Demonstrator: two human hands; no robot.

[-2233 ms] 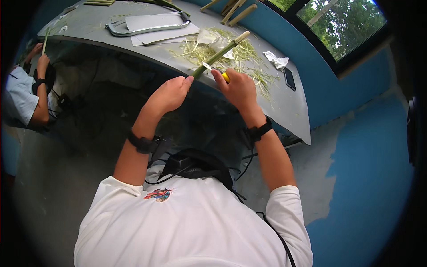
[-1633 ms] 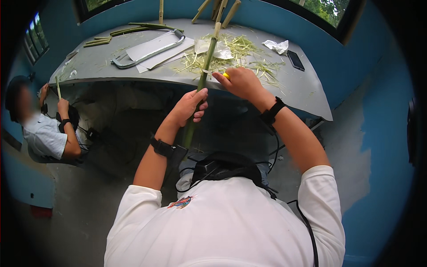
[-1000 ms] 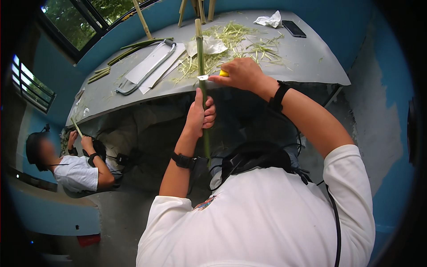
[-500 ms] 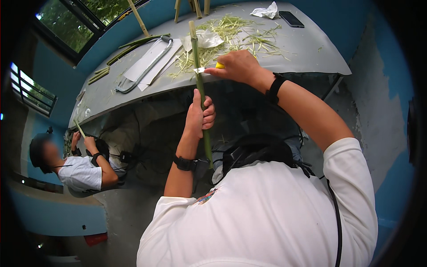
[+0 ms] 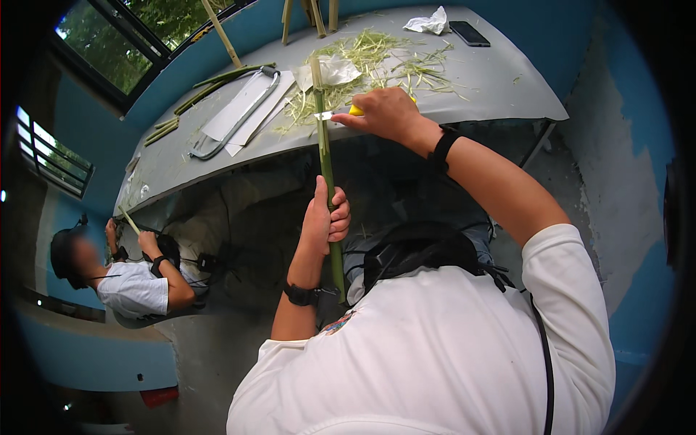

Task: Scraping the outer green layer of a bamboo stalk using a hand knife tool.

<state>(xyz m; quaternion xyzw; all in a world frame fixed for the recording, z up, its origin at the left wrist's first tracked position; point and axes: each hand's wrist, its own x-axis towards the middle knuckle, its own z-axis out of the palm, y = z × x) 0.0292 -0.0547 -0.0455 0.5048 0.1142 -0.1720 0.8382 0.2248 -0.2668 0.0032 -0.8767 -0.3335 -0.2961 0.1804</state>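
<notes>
A long green bamboo stick point(image 5: 327, 170) stands slanted in front of me, its pale peeled tip over the table's near edge. My left hand point(image 5: 328, 215) is wrapped round its lower middle, thumb pointing up along it. My right hand point(image 5: 388, 116) is closed on the yellow handle of a knife point(image 5: 324, 116). The blade lies across the upper stick, touching it, with the right thumb close beside the blade. A light strip of bared wood shows just below the blade. Most of the yellow handle is hidden in my fingers.
On the grey table point(image 5: 507, 87) lie green shavings point(image 5: 370, 49), crumpled tissue point(image 5: 428, 22), a phone point(image 5: 470, 33), a hacksaw point(image 5: 239, 119) on white paper point(image 5: 225, 116) and green bamboo pieces point(image 5: 206, 94). Pale sticks point(image 5: 315, 18) lean at the back. A co-worker point(image 5: 138, 272) sits at left, holding a stick.
The stick and my left hand have moved down toward me. The blade has stayed at nearly the same height, so it now sits nearer the stick's tip.
</notes>
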